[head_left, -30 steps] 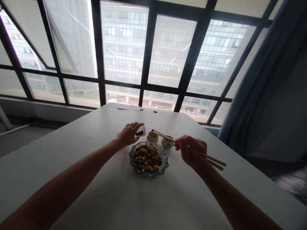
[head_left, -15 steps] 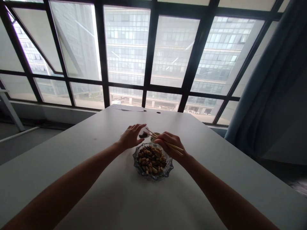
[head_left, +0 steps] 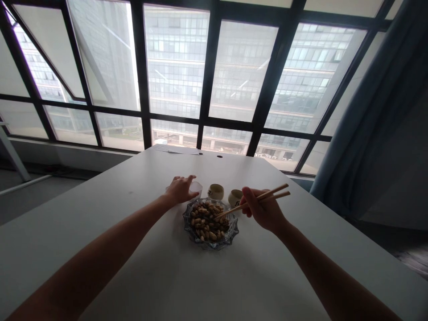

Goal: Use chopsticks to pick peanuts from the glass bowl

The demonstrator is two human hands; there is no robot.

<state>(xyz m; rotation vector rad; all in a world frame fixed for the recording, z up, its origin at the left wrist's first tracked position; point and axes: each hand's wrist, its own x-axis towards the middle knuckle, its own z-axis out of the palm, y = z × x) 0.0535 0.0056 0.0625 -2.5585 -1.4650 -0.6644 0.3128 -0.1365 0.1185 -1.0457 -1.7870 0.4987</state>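
Note:
A scalloped glass bowl (head_left: 186,224) on the white table holds peanuts and darker pieces (head_left: 209,220). My right hand (head_left: 264,207) is closed round a pair of chopsticks (head_left: 276,191), whose tips reach into the right part of the bowl's contents. My left hand (head_left: 180,189) has its fingers apart beside a small translucent cup (head_left: 196,189), behind the bowl's left side; whether it touches the cup is unclear. Two cream cups with dark characters stand behind the bowl, one in the middle (head_left: 216,192) and one (head_left: 235,197) partly behind my right fingers.
The white table (head_left: 133,249) runs toward large windows. Papers (head_left: 177,150) and two dark round spots lie at its far end. A blue curtain (head_left: 364,116) hangs at the right. Part of another clear container (head_left: 168,188) shows behind my left hand.
My right hand has moved right and the chopsticks have swung from the translucent cup down into the bowl. Both cream cups show more fully. The dark contents seen in the translucent cup are no longer visible.

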